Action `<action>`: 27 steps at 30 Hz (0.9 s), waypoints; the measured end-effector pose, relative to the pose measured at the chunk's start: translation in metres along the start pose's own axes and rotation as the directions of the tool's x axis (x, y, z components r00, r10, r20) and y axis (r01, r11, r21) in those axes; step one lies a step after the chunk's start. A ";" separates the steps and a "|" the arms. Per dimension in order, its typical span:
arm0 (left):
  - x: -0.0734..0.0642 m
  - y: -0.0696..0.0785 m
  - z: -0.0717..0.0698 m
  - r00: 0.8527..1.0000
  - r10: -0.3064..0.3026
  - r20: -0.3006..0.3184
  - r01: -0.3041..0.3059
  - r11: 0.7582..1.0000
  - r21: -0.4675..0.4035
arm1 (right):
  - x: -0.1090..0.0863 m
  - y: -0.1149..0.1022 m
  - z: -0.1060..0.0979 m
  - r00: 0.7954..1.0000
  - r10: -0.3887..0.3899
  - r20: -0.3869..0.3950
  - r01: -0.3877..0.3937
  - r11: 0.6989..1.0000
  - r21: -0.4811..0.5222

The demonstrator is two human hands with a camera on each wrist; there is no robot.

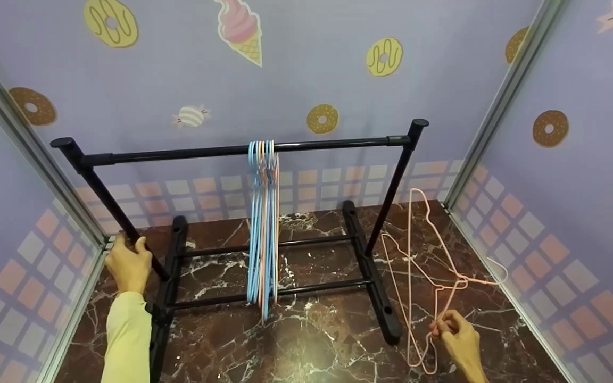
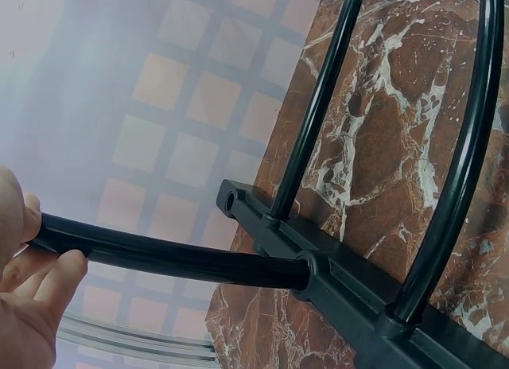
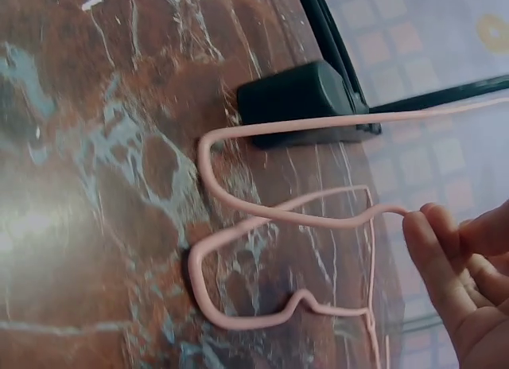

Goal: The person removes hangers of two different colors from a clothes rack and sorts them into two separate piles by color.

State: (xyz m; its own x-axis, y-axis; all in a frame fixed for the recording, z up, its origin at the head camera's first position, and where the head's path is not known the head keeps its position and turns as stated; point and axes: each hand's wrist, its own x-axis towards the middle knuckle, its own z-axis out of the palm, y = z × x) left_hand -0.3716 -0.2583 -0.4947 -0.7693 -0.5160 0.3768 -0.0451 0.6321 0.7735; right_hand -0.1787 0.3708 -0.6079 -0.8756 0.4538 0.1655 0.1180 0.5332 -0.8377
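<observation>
My left hand [image 1: 128,266] grips the left upright post [image 2: 175,258] of a black clothes rack [image 1: 179,155], low down above its base; fingers and thumb are on either side of the post. Right of the rack, my right hand [image 1: 458,338] pinches the arm of a pink clothes hanger [image 3: 318,124] between thumb and fingers. That hanger is tilted, with its hook pointing right. Beneath it, a second pink hanger [image 3: 231,323] lies on the marble-patterned surface. Several blue, pink and cream hangers [image 1: 264,229] hang bunched near the middle of the rack's top bar.
The rack's right foot [image 1: 389,324] lies beside the loose hangers. Two lower crossbars [image 1: 317,289] join the feet. Purple patterned panels [image 1: 285,80] enclose the back and sides, with metal corner strips [image 1: 503,101]. Brown marble-patterned flooring [image 1: 306,346] extends in front.
</observation>
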 end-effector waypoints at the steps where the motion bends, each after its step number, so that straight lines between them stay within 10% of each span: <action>1: 0.000 0.000 -0.001 1.000 -0.007 0.004 0.007 1.000 0.000 | 0.002 0.002 -0.001 1.000 0.014 0.015 -0.014 1.000 0.010; 14: -0.001 -0.002 0.001 1.000 0.002 -0.021 -0.002 1.000 -0.012 | 0.030 0.013 0.017 0.994 0.094 0.059 -0.082 0.979 -0.188; 27: -0.003 0.000 0.003 0.997 0.028 -0.070 -0.030 0.999 -0.025 | 0.035 0.017 0.026 1.000 0.011 0.024 -0.003 0.945 -0.327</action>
State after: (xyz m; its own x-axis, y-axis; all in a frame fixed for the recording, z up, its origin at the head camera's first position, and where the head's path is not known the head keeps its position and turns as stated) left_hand -0.3713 -0.2552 -0.4968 -0.7240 -0.5370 0.4330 -0.0059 0.6325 0.7745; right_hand -0.2199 0.3768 -0.6296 -0.8851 0.4428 0.1434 0.2673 0.7358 -0.6222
